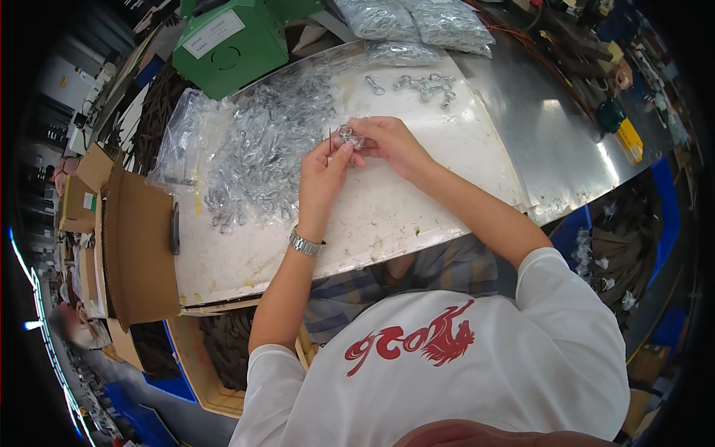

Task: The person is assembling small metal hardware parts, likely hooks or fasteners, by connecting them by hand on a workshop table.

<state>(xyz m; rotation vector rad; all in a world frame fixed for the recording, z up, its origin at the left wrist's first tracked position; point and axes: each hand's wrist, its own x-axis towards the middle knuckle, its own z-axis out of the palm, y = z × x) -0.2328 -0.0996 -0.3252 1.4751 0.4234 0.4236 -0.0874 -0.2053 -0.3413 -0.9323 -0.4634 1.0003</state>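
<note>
Over the white worktop (447, 156), both my hands meet on a small clear plastic packet (347, 136) with shiny metal pieces in it, perhaps small hooks or clasps. My left hand (322, 175), with a metal-band watch on its wrist, pinches the packet from the near left side. From the right, my right hand (393, 143) grips it with bent fingers. A thin dark point sticks up by the left fingertips; its kind is unclear. Left of the hands spreads a large heap of clear packets (261, 141) with metal pieces. Beyond my right hand lie several loose metal pieces (428, 86).
At the far left stands a green machine (231, 52). Filled clear bags (417, 26) lie at the back. A brown cardboard box (141, 242) borders the worktop's left side. On the right, a bare metal table (544, 104) carries a yellow-and-dark object (629, 139) near its edge.
</note>
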